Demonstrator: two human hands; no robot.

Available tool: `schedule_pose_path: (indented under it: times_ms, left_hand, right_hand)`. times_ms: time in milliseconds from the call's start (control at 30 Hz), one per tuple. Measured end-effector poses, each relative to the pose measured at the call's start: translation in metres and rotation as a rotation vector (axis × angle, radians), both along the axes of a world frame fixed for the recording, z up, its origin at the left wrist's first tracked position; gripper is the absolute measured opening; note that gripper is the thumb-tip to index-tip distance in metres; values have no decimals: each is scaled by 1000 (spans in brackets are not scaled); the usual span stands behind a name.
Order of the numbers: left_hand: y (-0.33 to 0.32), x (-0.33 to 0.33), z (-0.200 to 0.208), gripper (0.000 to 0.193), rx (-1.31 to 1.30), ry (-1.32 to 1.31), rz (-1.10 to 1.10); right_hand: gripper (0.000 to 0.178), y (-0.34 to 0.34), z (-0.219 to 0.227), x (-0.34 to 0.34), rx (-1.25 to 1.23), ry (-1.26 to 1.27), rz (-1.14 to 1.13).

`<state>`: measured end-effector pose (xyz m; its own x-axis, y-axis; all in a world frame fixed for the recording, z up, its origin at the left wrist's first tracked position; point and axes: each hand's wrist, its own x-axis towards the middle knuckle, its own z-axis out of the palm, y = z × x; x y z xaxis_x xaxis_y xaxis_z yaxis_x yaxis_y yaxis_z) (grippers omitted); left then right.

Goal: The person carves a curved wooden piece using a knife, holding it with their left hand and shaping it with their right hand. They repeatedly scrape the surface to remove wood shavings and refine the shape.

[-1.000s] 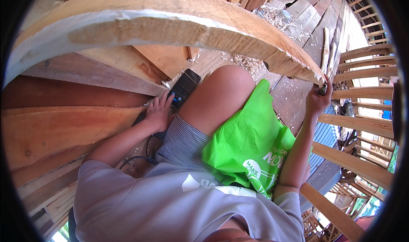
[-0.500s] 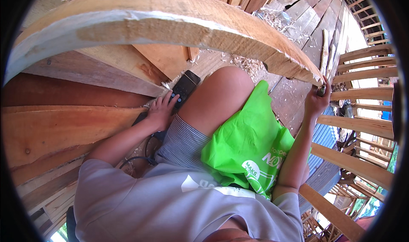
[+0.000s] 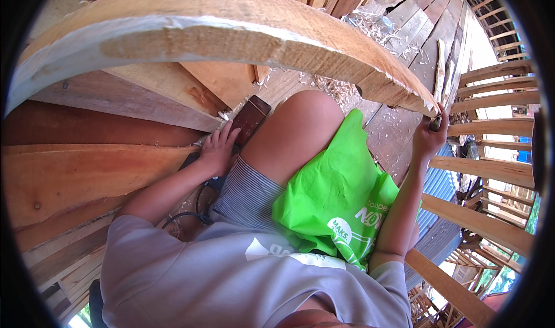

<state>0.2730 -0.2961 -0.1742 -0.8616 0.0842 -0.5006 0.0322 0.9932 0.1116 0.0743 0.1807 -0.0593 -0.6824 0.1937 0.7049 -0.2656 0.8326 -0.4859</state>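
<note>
My left hand (image 3: 217, 152) rests beside a smartphone (image 3: 252, 120) lying by my bare knee, its fingertips at the phone's near edge and its fingers slightly spread. The phone's screen is dark reddish brown. My right hand (image 3: 431, 137) is raised on the right, its fingers closed at the end of a long curved wooden beam (image 3: 243, 42). A small dark, shiny object (image 3: 435, 123) shows in that hand, too little of it to name. The beam arcs across the upper view in front of me. A bright green bag (image 3: 332, 195) lies over my lap.
Wooden planks (image 3: 98, 172) line the left side. Wood shavings (image 3: 335, 88) are scattered over the board floor (image 3: 425, 56). On the right runs a slatted wooden frame (image 3: 491, 128), with blue corrugated sheet (image 3: 433, 195) below it. A black cable (image 3: 188, 214) lies near my left elbow.
The phone's screen has gone from a dark display with small blue round icons to a plain reddish brown one. My left fingers have drawn back slightly from the screen. The right hand stays put.
</note>
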Motion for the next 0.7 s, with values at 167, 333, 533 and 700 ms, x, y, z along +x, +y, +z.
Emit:
schedule_pose_path:
  times_ms: [167, 333, 533, 700]
  left_hand:
    - [-2, 4, -7, 81, -61, 2, 57]
    - [0, 6, 7, 73, -70, -69, 17]
    - [-2, 11, 12, 68, -57, -71, 36]
    - [-3, 16, 23, 68, -39, -119, 28]
  right_hand:
    - [38, -6, 3, 3, -29, -38, 2]
    - [37, -3, 1, 2, -30, -11, 15]
    - [36, -3, 3, 4, -15, -63, -10]
    - [36, -10, 7, 7, -29, -67, -30]
